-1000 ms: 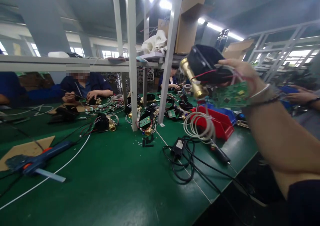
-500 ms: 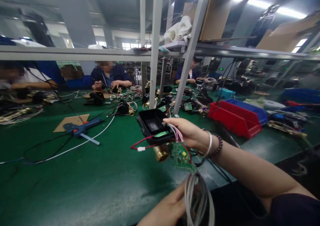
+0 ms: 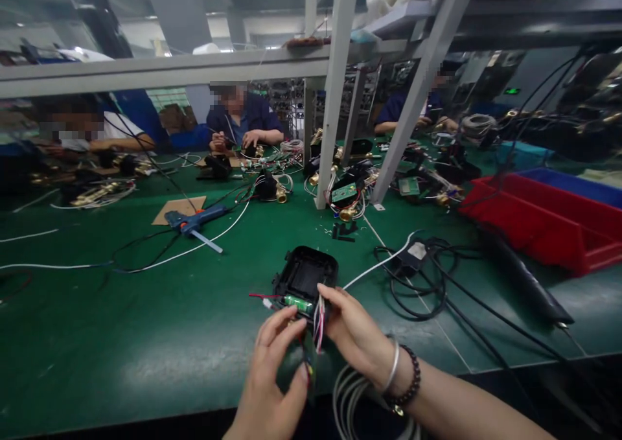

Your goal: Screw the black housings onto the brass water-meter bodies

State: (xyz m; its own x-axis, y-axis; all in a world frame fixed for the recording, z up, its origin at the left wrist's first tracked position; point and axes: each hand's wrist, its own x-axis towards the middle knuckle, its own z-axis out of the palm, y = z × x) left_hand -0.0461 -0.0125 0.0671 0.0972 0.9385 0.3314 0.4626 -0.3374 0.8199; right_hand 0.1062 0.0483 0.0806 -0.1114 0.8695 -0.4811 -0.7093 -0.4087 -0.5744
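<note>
A black plastic housing (image 3: 307, 268), open side up, is gripped along its right edge by my right hand (image 3: 354, 330), thumb over the rim. Inside the housing's near end lies a green cylindrical part (image 3: 298, 304). White, pink and dark wires (image 3: 319, 323) run out over the rim under my right thumb. A red wire with a white connector (image 3: 267, 303) sticks out to the left. My left hand (image 3: 275, 365) is at the near-left edge, fingers and thumb apart. A circuit board (image 3: 310, 370), nearly edge-on, hangs beside my left thumb. A grey cable coil (image 3: 350, 401) hangs below.
On the green table (image 3: 194, 323) a blue glue gun (image 3: 197, 221) lies near cardboard (image 3: 179, 210). Black cables (image 3: 418, 291), a black-handled tool (image 3: 529, 281) and a red bin (image 3: 539, 220) are at right. Shelf posts (image 3: 335, 103) stand ahead; several people work beyond, among brass-fitted assemblies (image 3: 269, 187).
My left hand has moved from the cable coil up to the housing's near edge. The housing is lower and nearer, and the circuit board has turned nearly edge-on. The view has shifted right and down.
</note>
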